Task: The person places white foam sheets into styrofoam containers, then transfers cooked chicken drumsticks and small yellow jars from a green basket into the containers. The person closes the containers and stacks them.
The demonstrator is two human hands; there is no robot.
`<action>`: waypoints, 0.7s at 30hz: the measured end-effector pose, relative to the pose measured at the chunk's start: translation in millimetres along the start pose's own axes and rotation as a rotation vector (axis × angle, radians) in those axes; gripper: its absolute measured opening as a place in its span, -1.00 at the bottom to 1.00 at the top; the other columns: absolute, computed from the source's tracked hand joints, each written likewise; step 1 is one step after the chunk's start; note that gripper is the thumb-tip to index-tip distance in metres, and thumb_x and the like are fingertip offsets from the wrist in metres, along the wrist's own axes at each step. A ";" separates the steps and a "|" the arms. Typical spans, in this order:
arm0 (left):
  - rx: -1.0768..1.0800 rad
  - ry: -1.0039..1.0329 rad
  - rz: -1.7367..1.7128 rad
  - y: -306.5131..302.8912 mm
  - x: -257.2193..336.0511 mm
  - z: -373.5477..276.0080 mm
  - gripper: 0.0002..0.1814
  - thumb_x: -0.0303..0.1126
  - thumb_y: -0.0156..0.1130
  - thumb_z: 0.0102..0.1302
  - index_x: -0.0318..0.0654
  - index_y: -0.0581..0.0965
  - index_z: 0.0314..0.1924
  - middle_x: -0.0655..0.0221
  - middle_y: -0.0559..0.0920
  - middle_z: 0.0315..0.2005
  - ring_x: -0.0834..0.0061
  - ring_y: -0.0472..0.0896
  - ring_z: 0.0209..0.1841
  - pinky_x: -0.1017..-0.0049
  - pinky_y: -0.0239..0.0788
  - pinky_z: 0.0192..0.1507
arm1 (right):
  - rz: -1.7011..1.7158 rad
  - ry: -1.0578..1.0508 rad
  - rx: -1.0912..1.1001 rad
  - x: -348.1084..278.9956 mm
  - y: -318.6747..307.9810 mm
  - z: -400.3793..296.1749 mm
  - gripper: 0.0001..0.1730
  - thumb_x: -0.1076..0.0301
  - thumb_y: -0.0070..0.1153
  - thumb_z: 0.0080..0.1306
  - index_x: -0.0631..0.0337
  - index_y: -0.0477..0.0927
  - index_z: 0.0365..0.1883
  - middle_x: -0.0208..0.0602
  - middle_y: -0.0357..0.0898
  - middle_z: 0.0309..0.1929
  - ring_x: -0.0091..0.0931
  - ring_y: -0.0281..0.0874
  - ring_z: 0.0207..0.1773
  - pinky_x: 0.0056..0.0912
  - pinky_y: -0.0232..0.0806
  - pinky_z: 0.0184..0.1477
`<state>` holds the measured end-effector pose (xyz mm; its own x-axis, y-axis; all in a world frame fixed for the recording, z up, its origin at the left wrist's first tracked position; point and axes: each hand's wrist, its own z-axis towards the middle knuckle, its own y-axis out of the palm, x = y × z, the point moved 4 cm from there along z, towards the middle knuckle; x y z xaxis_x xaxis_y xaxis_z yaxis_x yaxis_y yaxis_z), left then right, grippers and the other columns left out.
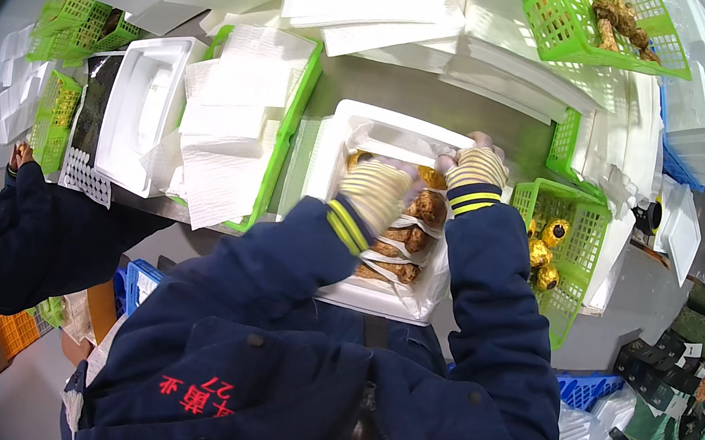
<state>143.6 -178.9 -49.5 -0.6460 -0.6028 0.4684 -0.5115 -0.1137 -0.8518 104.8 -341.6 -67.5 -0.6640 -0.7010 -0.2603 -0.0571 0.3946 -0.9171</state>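
A white foam box stands before me, lined with white paper and thin plastic. Inside, brown matsutake-like mushrooms lie in rows with paper strips between them. Gold-foil-wrapped pieces are at the box's far end. My left hand, in a yellow-striped glove, reaches over the far half of the box; its fingertips are blurred, and what they touch is hidden. At the far right corner, my right hand, gloved alike, grips the rim, fingers over the edge and thumb inside.
A green basket with gold-wrapped pieces stands right; another green basket with mushrooms is far right. Paper sheets cover a green crate at left, beside an open foam box. Another person works at far left.
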 end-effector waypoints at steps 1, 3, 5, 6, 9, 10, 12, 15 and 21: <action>-0.040 -0.046 -0.012 20.5 -1.1 11.8 -0.65 -0.08 0.10 0.35 -0.20 0.56 -0.09 0.02 0.65 -0.24 0.01 0.60 -0.11 0.18 0.41 -0.04 | -0.017 -0.004 -0.015 -5.3 -7.9 -3.2 -0.27 0.07 0.35 0.00 0.14 0.47 0.14 0.00 0.52 0.04 -0.19 0.46 0.13 -0.11 0.31 0.17; -0.126 -0.199 -0.131 30.8 -5.8 26.3 -0.54 0.02 0.06 0.36 -0.27 0.52 -0.06 -0.03 0.65 -0.23 -0.02 0.61 -0.12 0.15 0.41 -0.04 | -0.027 -0.002 -0.016 -4.3 -8.2 -4.2 -0.28 0.08 0.36 0.00 0.15 0.47 0.13 0.03 0.52 0.02 -0.18 0.48 0.13 -0.13 0.33 0.16; -0.091 -0.304 -0.234 31.7 -5.7 37.0 -0.50 0.03 0.15 0.31 -0.35 0.50 -0.09 -0.04 0.66 -0.30 0.00 0.63 -0.16 0.19 0.43 -0.05 | -0.008 0.013 -0.010 -0.1 -8.2 -4.8 -0.28 0.07 0.38 0.01 0.15 0.47 0.13 0.05 0.52 0.02 -0.17 0.48 0.13 -0.13 0.34 0.16; -0.081 -0.332 -0.255 31.4 -6.0 41.8 -0.52 0.00 0.20 0.30 -0.34 0.50 -0.10 -0.02 0.66 -0.31 0.01 0.63 -0.17 0.20 0.43 -0.06 | 0.023 0.023 -0.003 1.7 -7.9 -4.0 -0.28 0.07 0.39 0.01 0.15 0.47 0.13 0.06 0.52 0.02 -0.17 0.48 0.13 -0.12 0.34 0.16; -0.062 -0.370 -0.344 36.1 -6.4 47.1 -0.58 -0.11 0.30 0.23 -0.33 0.51 -0.12 0.01 0.67 -0.32 0.04 0.64 -0.18 0.23 0.44 -0.07 | 0.057 0.044 0.009 5.6 -2.8 -0.9 -0.29 0.06 0.39 0.02 0.13 0.48 0.12 0.06 0.49 0.06 -0.15 0.49 0.12 -0.09 0.35 0.14; -0.039 -0.381 -0.371 38.9 -8.0 49.7 -0.58 -0.11 0.31 0.21 -0.33 0.51 -0.12 0.01 0.67 -0.33 0.04 0.64 -0.19 0.24 0.44 -0.07 | 0.058 0.032 0.014 4.8 -2.1 -1.0 -0.30 0.06 0.39 0.02 0.12 0.48 0.12 0.06 0.48 0.07 -0.14 0.49 0.12 -0.09 0.35 0.14; 0.022 -0.400 -0.426 44.4 -8.7 54.1 -0.58 -0.14 0.35 0.17 -0.33 0.50 -0.15 0.01 0.65 -0.35 0.03 0.63 -0.21 0.25 0.44 -0.08 | 0.046 0.024 0.010 2.0 -2.9 0.1 -0.32 0.07 0.38 0.04 0.11 0.48 0.10 0.05 0.48 0.07 -0.11 0.49 0.10 -0.09 0.36 0.14; 0.060 -0.381 -0.526 51.8 -10.6 51.4 -0.57 -0.15 0.38 0.14 -0.33 0.49 -0.17 0.01 0.64 -0.35 0.04 0.62 -0.21 0.26 0.44 -0.09 | 0.050 -0.030 0.023 5.9 0.0 0.2 -0.34 0.07 0.36 0.06 0.12 0.48 0.11 0.08 0.48 0.05 -0.12 0.49 0.10 -0.08 0.35 0.15; 0.122 -0.375 -0.695 64.0 -15.1 49.9 -0.55 -0.24 0.45 0.06 -0.38 0.47 -0.19 0.04 0.63 -0.34 0.10 0.61 -0.23 0.31 0.44 -0.10 | -0.001 -0.179 0.052 6.4 -4.4 -3.7 -0.38 0.02 0.29 0.07 0.19 0.53 0.04 -0.12 0.55 0.02 -0.16 0.42 0.15 -0.06 0.29 0.16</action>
<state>148.9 -216.5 -122.7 0.0430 -0.5850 0.8099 -0.6474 -0.6337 -0.4234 98.0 -345.7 -64.0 -0.5205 -0.7978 -0.3043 -0.0165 0.3657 -0.9306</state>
